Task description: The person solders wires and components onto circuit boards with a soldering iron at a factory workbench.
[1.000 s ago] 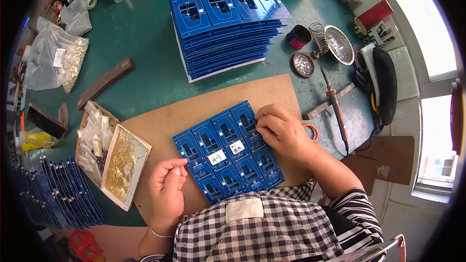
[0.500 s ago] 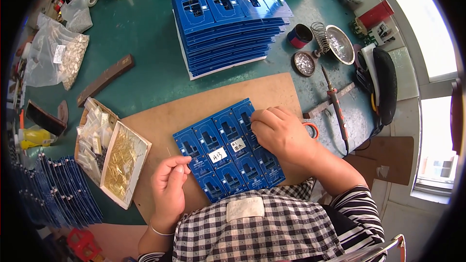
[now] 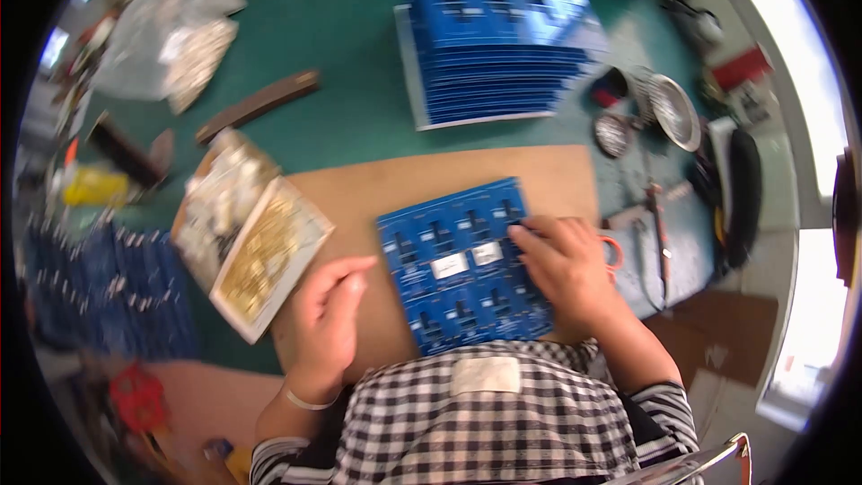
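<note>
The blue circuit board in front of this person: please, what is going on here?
The person's right hand is over the right edge of the blue circuit board, which lies on a brown sheet. The left hand is just left of the board, near a box of golden pins. Blur hides whether either hand holds a small part. A stack of blue boards stands beyond.

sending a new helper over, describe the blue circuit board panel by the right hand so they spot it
On the green workbench, look for the tan sheet in front of the checked apron. On that sheet lies the blue circuit board panel, with the right hand at its right edge. Unlike the tall stack of boards beyond it, it lies apart and shows two white labels.
</note>
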`<control>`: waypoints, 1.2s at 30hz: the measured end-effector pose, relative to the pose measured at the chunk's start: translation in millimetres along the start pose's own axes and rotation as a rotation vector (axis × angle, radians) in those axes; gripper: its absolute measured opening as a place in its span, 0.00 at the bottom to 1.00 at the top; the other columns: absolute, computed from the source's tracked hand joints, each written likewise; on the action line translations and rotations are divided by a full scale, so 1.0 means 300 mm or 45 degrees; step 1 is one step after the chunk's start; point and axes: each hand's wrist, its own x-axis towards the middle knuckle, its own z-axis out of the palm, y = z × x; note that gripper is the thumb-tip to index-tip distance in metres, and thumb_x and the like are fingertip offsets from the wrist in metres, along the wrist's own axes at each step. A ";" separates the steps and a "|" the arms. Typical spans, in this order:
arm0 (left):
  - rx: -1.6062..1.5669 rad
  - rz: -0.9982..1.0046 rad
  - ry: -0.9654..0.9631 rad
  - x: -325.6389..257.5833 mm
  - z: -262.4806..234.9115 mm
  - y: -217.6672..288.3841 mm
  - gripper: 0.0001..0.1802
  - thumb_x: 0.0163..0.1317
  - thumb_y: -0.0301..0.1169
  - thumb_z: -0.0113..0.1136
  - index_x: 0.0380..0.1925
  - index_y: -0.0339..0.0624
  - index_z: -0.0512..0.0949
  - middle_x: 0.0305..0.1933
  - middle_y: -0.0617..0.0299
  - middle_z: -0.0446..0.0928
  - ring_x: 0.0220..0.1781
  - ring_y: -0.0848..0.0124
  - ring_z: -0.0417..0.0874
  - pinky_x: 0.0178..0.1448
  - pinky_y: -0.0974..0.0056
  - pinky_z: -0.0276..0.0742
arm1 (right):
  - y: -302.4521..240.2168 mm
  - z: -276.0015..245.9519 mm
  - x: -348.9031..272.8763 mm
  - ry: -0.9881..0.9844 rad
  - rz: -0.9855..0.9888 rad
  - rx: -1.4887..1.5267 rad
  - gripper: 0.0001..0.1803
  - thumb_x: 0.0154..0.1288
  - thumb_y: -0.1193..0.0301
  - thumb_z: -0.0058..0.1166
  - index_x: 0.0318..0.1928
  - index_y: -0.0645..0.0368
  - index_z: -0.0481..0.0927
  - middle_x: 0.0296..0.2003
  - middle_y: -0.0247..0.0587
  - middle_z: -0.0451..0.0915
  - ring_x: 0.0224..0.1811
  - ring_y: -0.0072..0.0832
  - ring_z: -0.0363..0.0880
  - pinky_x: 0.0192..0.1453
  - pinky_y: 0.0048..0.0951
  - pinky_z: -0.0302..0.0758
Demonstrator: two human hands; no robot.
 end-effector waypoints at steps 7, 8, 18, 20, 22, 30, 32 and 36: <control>0.280 0.067 -0.106 -0.061 -0.071 0.058 0.11 0.69 0.26 0.52 0.47 0.37 0.80 0.26 0.75 0.68 0.27 0.86 0.64 0.31 0.77 0.59 | 0.002 0.026 -0.036 0.029 0.144 -0.035 0.20 0.53 0.78 0.59 0.49 0.61 0.81 0.46 0.43 0.78 0.44 0.39 0.76 0.50 0.38 0.72; 0.525 0.288 0.067 -0.061 -0.115 0.049 0.09 0.67 0.25 0.54 0.44 0.38 0.81 0.27 0.70 0.70 0.26 0.81 0.66 0.31 0.74 0.62 | 0.006 0.027 -0.030 0.036 0.105 -0.048 0.20 0.53 0.78 0.58 0.49 0.61 0.81 0.47 0.43 0.77 0.44 0.39 0.76 0.49 0.38 0.73; 1.688 0.657 0.476 -0.005 -0.458 0.100 0.06 0.55 0.25 0.62 0.35 0.43 0.82 0.30 0.59 0.74 0.35 0.61 0.78 0.38 0.61 0.73 | -0.038 0.052 -0.075 0.126 0.162 0.140 0.26 0.54 0.82 0.57 0.57 0.62 0.75 0.50 0.48 0.74 0.51 0.43 0.75 0.54 0.36 0.72; 1.759 0.580 0.392 0.008 -0.439 0.079 0.05 0.54 0.30 0.64 0.31 0.44 0.82 0.31 0.60 0.74 0.38 0.60 0.78 0.40 0.58 0.75 | -0.059 0.048 -0.099 0.149 0.160 0.128 0.25 0.54 0.82 0.57 0.56 0.63 0.76 0.51 0.49 0.74 0.52 0.42 0.75 0.55 0.35 0.72; 1.815 0.465 0.415 0.028 -0.397 0.086 0.04 0.53 0.30 0.64 0.30 0.45 0.83 0.32 0.61 0.75 0.40 0.60 0.79 0.42 0.58 0.76 | -0.073 0.049 -0.123 0.111 0.224 0.148 0.23 0.54 0.82 0.57 0.54 0.63 0.77 0.51 0.48 0.74 0.54 0.42 0.73 0.57 0.36 0.71; 1.908 0.550 0.395 0.081 -0.408 0.049 0.02 0.53 0.32 0.64 0.26 0.49 0.83 0.31 0.63 0.76 0.42 0.62 0.79 0.43 0.57 0.77 | -0.098 0.062 -0.183 0.184 0.284 0.177 0.17 0.54 0.83 0.56 0.47 0.64 0.80 0.51 0.49 0.75 0.54 0.44 0.74 0.57 0.38 0.71; 1.809 0.463 0.374 0.085 -0.409 0.058 0.02 0.53 0.31 0.63 0.26 0.48 0.82 0.31 0.62 0.76 0.40 0.61 0.79 0.43 0.58 0.76 | -0.102 0.063 -0.185 0.202 0.272 0.174 0.17 0.53 0.83 0.56 0.46 0.64 0.80 0.51 0.49 0.75 0.54 0.44 0.74 0.57 0.38 0.71; 1.606 0.311 0.295 0.094 -0.429 0.074 0.03 0.55 0.31 0.62 0.27 0.46 0.82 0.31 0.61 0.76 0.39 0.60 0.79 0.42 0.58 0.76 | -0.106 0.058 -0.180 0.209 0.233 0.156 0.17 0.53 0.83 0.56 0.45 0.63 0.81 0.49 0.49 0.76 0.54 0.44 0.75 0.57 0.39 0.71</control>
